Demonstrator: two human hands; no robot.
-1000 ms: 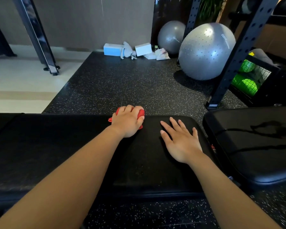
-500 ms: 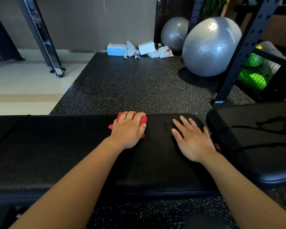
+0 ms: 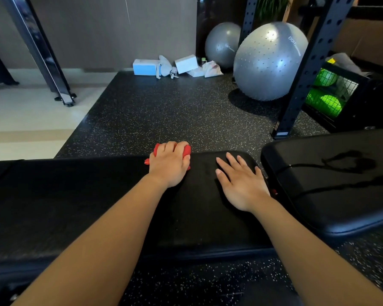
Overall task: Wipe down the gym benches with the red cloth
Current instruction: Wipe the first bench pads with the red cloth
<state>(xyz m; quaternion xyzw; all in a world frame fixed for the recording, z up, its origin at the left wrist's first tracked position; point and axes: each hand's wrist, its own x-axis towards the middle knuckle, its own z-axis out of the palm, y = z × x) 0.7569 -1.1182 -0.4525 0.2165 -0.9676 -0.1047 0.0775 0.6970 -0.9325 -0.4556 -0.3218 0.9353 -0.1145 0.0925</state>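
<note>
A long black padded bench (image 3: 75,206) runs across the view in front of me. My left hand (image 3: 168,166) grips a bunched red cloth (image 3: 187,150) at the bench's far edge; most of the cloth is hidden under the fingers. My right hand (image 3: 241,183) lies flat on the pad near its right end, fingers spread and straight. A second black bench pad (image 3: 332,180) sits just to the right, with dark streaks on its shiny top.
Speckled black rubber floor (image 3: 164,115) lies beyond the bench. Two grey exercise balls (image 3: 268,60) stand at the back right beside a black rack upright (image 3: 305,69). Small boxes and bags (image 3: 175,66) lie by the wall. A slanted black post (image 3: 44,51) stands at the left.
My left hand has slid the cloth farther away, up to the bench's far edge. My right hand has shifted a little right along the pad.
</note>
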